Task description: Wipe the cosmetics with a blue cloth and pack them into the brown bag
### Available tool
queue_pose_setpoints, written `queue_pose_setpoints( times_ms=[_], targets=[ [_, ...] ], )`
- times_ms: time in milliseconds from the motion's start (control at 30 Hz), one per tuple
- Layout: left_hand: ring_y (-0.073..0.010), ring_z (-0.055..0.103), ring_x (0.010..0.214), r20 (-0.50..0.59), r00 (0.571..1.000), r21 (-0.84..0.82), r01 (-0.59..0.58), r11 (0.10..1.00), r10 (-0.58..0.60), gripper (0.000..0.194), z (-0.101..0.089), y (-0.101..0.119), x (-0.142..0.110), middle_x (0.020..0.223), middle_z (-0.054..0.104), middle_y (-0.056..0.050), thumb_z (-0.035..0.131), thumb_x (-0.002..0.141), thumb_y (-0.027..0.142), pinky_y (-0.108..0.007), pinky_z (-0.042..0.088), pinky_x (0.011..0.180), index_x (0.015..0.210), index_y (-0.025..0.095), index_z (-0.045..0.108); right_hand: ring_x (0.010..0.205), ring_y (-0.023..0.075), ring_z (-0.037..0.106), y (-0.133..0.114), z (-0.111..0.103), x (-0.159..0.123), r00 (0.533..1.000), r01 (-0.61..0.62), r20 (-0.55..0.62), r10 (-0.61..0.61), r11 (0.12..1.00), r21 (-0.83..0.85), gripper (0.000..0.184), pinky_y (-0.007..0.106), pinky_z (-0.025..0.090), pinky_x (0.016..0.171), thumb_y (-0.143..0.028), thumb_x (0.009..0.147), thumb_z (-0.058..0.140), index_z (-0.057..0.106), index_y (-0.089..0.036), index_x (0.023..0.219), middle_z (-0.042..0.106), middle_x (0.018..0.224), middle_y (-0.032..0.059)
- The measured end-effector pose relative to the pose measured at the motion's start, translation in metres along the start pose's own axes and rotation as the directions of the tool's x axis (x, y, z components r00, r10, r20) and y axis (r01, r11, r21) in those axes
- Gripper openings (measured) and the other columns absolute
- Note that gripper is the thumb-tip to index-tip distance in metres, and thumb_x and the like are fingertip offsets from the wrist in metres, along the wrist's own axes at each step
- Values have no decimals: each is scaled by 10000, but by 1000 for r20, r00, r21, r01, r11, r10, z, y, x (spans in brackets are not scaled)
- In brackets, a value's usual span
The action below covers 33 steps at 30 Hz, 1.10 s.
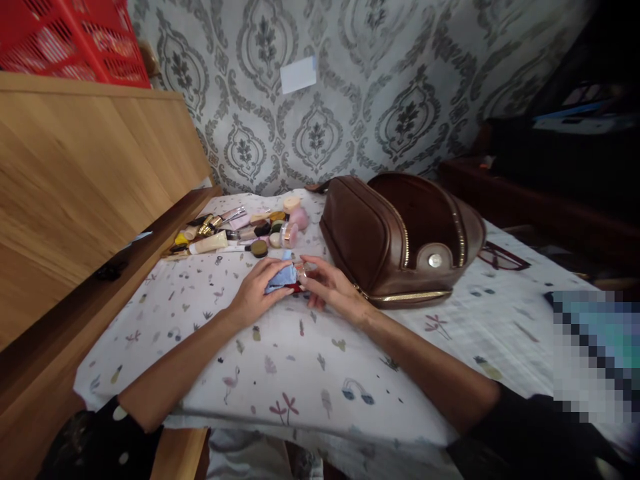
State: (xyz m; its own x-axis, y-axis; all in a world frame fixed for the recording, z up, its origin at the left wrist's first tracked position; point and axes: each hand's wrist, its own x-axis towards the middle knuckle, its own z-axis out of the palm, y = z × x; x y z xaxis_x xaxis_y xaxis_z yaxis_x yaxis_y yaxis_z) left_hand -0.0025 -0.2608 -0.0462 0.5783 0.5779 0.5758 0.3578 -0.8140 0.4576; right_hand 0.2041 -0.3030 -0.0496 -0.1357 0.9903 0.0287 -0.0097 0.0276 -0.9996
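My left hand [254,293] is closed around a crumpled light-blue cloth [283,279]. The cloth presses against a small cosmetic container [301,269] with a shiny, partly clear end and a dark red part below. My right hand [336,288] grips that container by the shiny end, fingers curled. Its exact kind is hidden by the fingers. Just beyond my hands, a pile of makeup items [245,230] lies on the cloth-covered table, with tubes, brushes and jars. A brown leather bag [357,230] stands unzipped to the right of my right hand.
A printed white tablecloth [300,373] covers the table. Dark-red-framed glasses [505,259] lie right of the bag. A blurred-out screen-like object [595,347] is at the right edge. A wooden cabinet [90,180] bounds the left, with a red basket [75,40] on top. A patterned wall stands behind.
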Motion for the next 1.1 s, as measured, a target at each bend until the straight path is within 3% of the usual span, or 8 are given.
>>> queue_pose_setpoints(
  times_ms=[200,400,600,733,833,1100],
  targets=[
    [-248,588,1160,-25,999,92,-41,995,44,332,-2,1,-1,1212,594,-105,570,969,331,-418,490,1024,1284,232,603,447,101,590,-2,1,-2,998,65,17,-64,995,-80,573,213,441,388,-594,755,728,509,-214,1124,655,775,-22],
    [-292,534,1270,103,995,149,1,989,-16,632,0,5,-2,1361,505,-117,702,879,374,-436,474,1067,1443,271,436,496,112,593,-1,2,-2,998,60,6,-60,995,-85,542,220,454,412,-620,760,710,498,-222,1060,610,739,-40],
    [-273,553,1246,97,994,75,33,997,-40,550,-2,3,-1,1318,529,-97,680,900,325,-416,470,1070,1407,272,473,683,126,605,-2,4,-3,995,96,26,-94,994,-45,502,234,476,490,-506,723,771,514,-218,1045,576,940,5],
    [-264,578,1197,77,997,46,23,999,-27,520,-6,-1,1,1264,572,-98,690,898,336,-411,480,1046,1377,248,509,662,108,575,-3,3,-4,989,149,25,-148,988,-49,616,223,452,502,-426,734,763,484,-233,1248,562,916,-11],
    [-251,590,1173,65,998,34,17,999,-20,502,-7,-1,0,1253,587,-98,669,916,365,-395,488,1031,1379,244,516,605,101,563,-2,2,-3,991,132,43,-129,990,-57,645,223,447,490,-462,771,722,465,-230,1315,592,867,-16],
    [-235,592,1187,48,997,73,-57,996,53,391,-7,-1,-1,1247,585,-97,564,980,367,-376,493,1035,1350,241,560,517,111,595,0,0,-4,997,76,25,-74,986,-147,541,217,445,435,-603,791,689,528,-219,1137,666,796,-4]
  ],
)
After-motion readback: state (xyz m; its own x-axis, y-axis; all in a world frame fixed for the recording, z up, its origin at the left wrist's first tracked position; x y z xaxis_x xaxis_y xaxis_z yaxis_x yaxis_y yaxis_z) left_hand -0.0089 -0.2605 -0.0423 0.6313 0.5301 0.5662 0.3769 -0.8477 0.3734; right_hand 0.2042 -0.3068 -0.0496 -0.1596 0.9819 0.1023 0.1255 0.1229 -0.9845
